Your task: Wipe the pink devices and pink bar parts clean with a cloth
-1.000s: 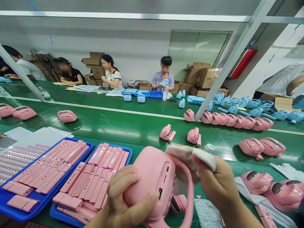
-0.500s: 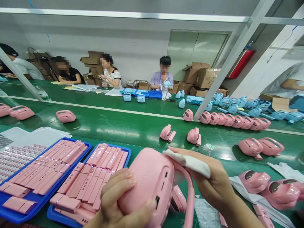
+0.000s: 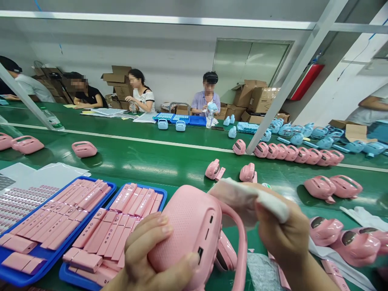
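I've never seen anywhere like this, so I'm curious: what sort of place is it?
Probably a factory assembly line, judging by the long green worktop, the row of matching pink gadgets, and the blue trays full of similar pink pieces.

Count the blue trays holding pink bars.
2. The first tray is at the lower left; the second tray is just right of it, partly behind the left hand. Others could be hidden below the frame.
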The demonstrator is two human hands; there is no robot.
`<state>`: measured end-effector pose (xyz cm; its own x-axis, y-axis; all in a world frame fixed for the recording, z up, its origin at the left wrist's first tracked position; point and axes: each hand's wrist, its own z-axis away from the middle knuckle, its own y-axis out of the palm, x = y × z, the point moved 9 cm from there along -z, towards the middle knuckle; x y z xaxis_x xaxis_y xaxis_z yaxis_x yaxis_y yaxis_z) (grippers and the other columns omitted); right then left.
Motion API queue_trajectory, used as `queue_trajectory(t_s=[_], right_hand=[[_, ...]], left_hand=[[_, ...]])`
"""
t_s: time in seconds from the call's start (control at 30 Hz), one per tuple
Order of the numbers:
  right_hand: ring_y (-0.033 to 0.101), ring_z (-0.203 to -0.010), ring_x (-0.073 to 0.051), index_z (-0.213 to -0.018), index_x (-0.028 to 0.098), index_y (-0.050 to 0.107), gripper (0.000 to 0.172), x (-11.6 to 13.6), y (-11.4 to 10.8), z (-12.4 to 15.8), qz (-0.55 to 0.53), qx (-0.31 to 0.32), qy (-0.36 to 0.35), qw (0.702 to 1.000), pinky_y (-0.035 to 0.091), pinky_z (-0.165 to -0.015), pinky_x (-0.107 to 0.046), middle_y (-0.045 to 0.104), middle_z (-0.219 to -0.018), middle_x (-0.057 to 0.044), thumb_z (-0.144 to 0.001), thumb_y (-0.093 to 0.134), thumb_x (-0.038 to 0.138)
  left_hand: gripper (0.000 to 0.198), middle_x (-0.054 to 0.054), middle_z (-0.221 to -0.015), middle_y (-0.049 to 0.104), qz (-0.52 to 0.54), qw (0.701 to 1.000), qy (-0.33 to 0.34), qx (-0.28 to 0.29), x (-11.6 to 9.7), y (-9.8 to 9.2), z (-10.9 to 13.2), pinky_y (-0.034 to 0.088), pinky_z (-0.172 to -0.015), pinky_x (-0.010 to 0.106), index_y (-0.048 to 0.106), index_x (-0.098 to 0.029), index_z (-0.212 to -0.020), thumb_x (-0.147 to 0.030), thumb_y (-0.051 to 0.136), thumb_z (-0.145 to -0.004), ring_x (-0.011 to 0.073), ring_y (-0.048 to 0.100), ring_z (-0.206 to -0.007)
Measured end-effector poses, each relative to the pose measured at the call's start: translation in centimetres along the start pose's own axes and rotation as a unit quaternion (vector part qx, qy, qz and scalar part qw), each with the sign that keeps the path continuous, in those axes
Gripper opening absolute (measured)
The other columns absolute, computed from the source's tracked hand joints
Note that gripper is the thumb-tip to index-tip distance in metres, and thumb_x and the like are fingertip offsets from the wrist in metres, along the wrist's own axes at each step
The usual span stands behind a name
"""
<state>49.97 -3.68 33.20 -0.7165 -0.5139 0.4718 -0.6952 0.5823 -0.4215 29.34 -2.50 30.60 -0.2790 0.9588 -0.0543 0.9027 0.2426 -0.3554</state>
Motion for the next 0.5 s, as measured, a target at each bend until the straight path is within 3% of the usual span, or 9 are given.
queue_trajectory(t_s=[0.07,0.1,0.2,0.27,0.37,0.5], right_hand=[[0.064,-0.067,-0.011,-0.092,0.025,0.062,0.017,-0.2,-0.8,-0.1,-0.013,-0.04,0.045,0.998,0.051,-0.059,-0.018,0.068,-0.08,0.001,-0.089,0.048,0.016],[0.063,-0.066,-0.012,-0.091,0.025,0.062,0.016,0.5,-0.7,-0.3,-0.009,-0.034,0.035,0.999,0.05,-0.058,-0.019,0.067,-0.078,0.001,-0.089,0.048,0.016],[0.066,-0.076,-0.017,-0.095,0.019,0.064,0.019,3.6,1.2,-0.8,0.004,0.049,-0.037,0.998,0.053,-0.064,-0.024,0.069,-0.085,-0.007,-0.09,0.046,0.024],[0.067,-0.077,-0.02,-0.093,0.017,0.066,0.026,4.3,1.8,-0.9,0.014,0.067,-0.039,0.997,0.054,-0.061,-0.026,0.069,-0.086,-0.01,-0.09,0.046,0.034],[0.067,-0.076,-0.023,-0.09,0.018,0.069,0.034,3.1,1.3,-0.5,0.037,0.022,0.015,0.999,0.054,-0.059,-0.03,0.068,-0.084,-0.01,-0.085,0.052,0.047],[0.066,-0.074,-0.023,-0.09,0.019,0.069,0.037,0.5,-0.1,0.2,0.039,-0.031,0.071,0.996,0.055,-0.06,-0.032,0.068,-0.08,-0.008,-0.084,0.051,0.051]], left_hand=[[0.013,0.005,-0.094,0.047,-0.003,1.0,0.003,-0.001,-0.2,0.0,-0.2,0.049,-0.091,0.037,0.06,-0.025,-0.073,-0.036,0.062,-0.081,0.0195,0.05,-0.106],[0.012,0.005,-0.093,0.047,-0.001,1.0,0.006,0.001,-0.3,0.1,-0.3,0.049,-0.091,0.036,0.06,-0.025,-0.072,-0.034,0.063,-0.08,0.0191,0.05,-0.106],[0.009,0.004,-0.092,0.049,0.002,1.0,0.007,0.003,-0.3,0.2,-0.6,0.049,-0.092,0.033,0.062,-0.025,-0.07,-0.021,0.065,-0.077,0.0175,0.051,-0.102],[0.012,0.004,-0.091,0.049,-0.005,1.0,0.011,-0.006,-0.3,0.1,-0.6,0.05,-0.09,0.033,0.061,-0.024,-0.068,-0.016,0.065,-0.075,0.0172,0.052,-0.101],[0.016,0.004,-0.093,0.05,-0.024,0.999,0.031,0.008,-0.3,0.3,-0.5,0.051,-0.087,0.034,0.061,-0.022,-0.071,-0.007,0.066,-0.072,0.0188,0.051,-0.106],[0.019,0.005,-0.096,0.049,-0.038,0.997,0.052,0.031,-0.3,0.5,-0.5,0.051,-0.088,0.036,0.063,-0.022,-0.076,-0.003,0.063,-0.073,0.0201,0.049,-0.108]])
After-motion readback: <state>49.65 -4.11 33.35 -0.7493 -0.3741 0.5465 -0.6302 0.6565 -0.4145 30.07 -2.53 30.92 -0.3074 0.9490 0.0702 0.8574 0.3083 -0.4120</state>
